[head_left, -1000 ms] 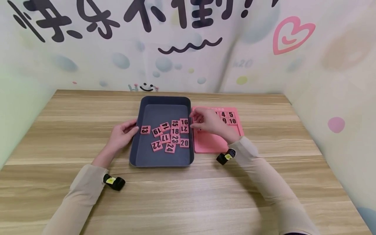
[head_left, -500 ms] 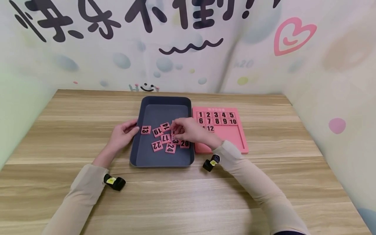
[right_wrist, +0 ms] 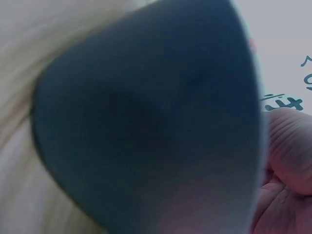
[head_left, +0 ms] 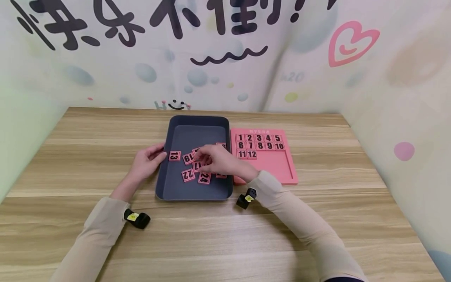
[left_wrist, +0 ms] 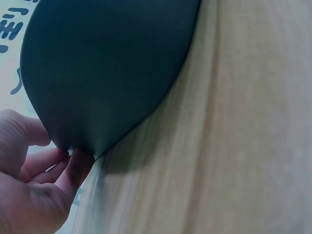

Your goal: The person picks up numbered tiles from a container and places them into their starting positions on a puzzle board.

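Observation:
A dark grey tray (head_left: 197, 133) holds several pink number tiles, among them the 13 tile (head_left: 174, 156), the 22 tile (head_left: 188, 175) and the 24 tile (head_left: 204, 178). My left hand (head_left: 146, 161) holds the tray's left wall; in the left wrist view its thumb and fingertips meet the tray edge. Inside the tray area, my right hand (head_left: 222, 159) hovers over the tile group with bent fingers, thumb apart from the index finger, fingertips close to the 17 and 19 tiles. Some tiles are hidden beneath it. In the right wrist view the tray wall covers its fingertips.
Right of the tray lies a pink number board (head_left: 275, 166), with tiles 1 to 12 set in order in its upper rows. Both rest on a wooden table (head_left: 197, 243). A printed wall (head_left: 141, 86) stands behind the table.
My right hand has moved left from the pink board to above the tiles in the tray, uncovering tiles 11 and 12 on the board. My left hand stays at the tray's wall.

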Action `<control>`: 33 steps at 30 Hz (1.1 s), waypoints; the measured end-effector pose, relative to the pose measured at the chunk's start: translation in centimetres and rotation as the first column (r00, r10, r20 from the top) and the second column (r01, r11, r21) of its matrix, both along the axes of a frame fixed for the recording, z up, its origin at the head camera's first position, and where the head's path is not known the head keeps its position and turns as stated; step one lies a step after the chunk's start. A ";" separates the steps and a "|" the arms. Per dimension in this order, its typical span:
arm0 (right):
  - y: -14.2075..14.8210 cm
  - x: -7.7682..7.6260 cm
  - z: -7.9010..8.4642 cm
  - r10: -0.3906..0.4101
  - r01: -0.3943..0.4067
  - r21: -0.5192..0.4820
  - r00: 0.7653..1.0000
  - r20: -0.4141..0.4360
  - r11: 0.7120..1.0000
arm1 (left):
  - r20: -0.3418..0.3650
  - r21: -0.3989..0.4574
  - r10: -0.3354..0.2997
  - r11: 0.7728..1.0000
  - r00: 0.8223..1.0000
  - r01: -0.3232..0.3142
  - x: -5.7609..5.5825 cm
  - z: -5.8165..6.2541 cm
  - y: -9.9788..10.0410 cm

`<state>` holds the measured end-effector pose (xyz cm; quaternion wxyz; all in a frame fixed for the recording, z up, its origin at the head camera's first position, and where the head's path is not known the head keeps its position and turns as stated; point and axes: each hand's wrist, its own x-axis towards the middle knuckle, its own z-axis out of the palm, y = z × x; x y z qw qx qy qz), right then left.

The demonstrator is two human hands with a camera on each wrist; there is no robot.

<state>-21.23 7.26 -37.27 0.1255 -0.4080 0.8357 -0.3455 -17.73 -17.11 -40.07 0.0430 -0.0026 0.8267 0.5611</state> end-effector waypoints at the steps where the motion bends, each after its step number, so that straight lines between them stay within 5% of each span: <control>1: -0.1 -0.1 0.2 0.000 0.000 0.001 1.000 -0.009 1.000 | 0.000 0.003 -0.001 1.000 1.000 0.001 0.0 0.0 0.0; 22: -2.7 -1.9 3.2 -0.066 0.065 0.017 0.995 0.068 0.998 | 0.003 -0.003 0.011 1.000 1.000 -0.011 -0.3 0.0 -0.1; 33: -5.9 -3.2 2.8 -0.106 0.106 0.006 0.983 0.151 0.994 | -0.047 0.022 0.010 1.000 0.999 -0.009 -0.2 -0.2 -0.1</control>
